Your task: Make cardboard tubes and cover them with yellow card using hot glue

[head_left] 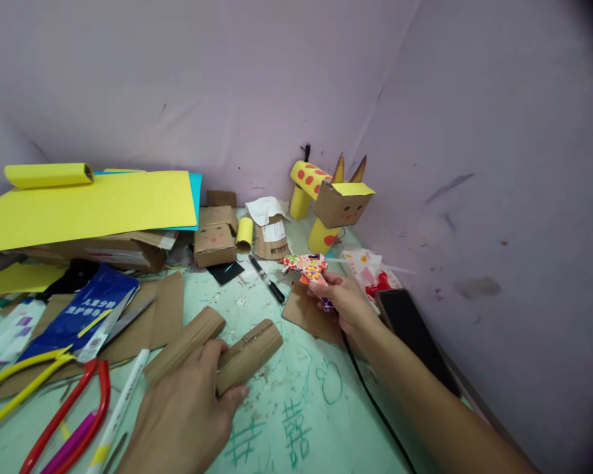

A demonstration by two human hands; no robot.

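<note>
My left hand (192, 401) is closed on a brown cardboard tube (251, 354), its thumb at the near side and its fingers at the far side. A second cardboard tube (190, 339) lies just left of it, partly behind my fingers; whether they press on it I cannot tell. My right hand (343, 299) is wrapped around the handle of a flower-patterned glue gun (306, 264), whose nozzle points left. Its black cord (370, 395) runs down toward the near edge. A flat cardboard piece (309, 313) lies under the glue gun.
At the back stands a yellow spotted cardboard animal (343, 205). A cardboard box with a drawn face (215, 243), a yellow tube (244, 235) and a black marker (267, 280) lie nearby. Red-handled scissors (103, 388) and yellow paper (103, 204) are left; a black phone-like slab (415, 336) is right.
</note>
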